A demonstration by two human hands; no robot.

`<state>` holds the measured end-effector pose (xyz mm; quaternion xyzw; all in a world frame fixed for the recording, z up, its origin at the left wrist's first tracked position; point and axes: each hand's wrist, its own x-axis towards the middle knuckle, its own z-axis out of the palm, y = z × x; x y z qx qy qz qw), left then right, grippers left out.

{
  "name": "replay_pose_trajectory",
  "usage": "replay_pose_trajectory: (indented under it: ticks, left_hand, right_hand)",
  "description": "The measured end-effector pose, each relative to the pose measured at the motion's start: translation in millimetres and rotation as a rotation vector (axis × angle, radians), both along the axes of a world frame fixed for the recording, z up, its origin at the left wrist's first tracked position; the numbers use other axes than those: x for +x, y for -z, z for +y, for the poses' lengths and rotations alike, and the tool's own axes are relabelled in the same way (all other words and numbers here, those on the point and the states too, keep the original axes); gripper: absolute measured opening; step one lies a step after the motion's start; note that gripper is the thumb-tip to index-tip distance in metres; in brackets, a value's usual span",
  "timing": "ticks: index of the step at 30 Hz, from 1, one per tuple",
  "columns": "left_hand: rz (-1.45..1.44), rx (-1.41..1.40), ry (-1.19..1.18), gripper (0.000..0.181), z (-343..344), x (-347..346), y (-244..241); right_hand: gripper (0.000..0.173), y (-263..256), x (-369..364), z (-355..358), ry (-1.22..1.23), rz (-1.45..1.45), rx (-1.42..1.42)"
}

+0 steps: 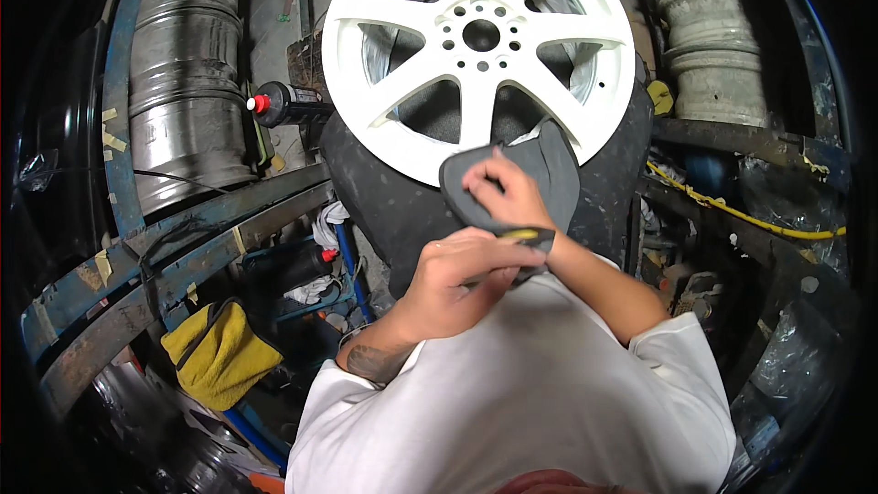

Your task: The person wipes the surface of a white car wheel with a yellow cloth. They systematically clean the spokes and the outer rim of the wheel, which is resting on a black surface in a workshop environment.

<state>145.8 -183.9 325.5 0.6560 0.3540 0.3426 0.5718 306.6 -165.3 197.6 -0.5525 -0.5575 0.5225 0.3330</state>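
A white seven-spoke alloy wheel [478, 106] lies face up before me on a dark padded cover [384, 213]. Over its near rim rests a grey fabric piece [559, 171] with a rounded dark edge. My right hand [506, 185] is above this fabric, fingers curled and blurred; whether it holds anything is unclear. A dark band [545, 241] with a yellow mark sits at my right wrist. My left hand [453, 274] grips that band, its fingers partly hidden behind it.
Metal wheel barrels stand in racks at left [188, 96] and right [717, 55]. A black bottle with a red cap [285, 104] lies left of the wheel. A yellow cloth [223, 357] hangs lower left. A yellow hose [748, 216] runs along the right frame.
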Motion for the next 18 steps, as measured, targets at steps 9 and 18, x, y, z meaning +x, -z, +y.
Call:
replay_pose_trajectory:
  ticks: [9,18]
  left_hand:
    - [0.036,0.261,-0.092,0.041,27,29,4]
    - [-0.347,0.334,0.197,0.076,17,92,14]
  right_hand:
    - [0.055,12,95,113,-0.089,1.446,-0.613]
    - [0.053,-63,125,-19,0.526,0.679,-0.034]
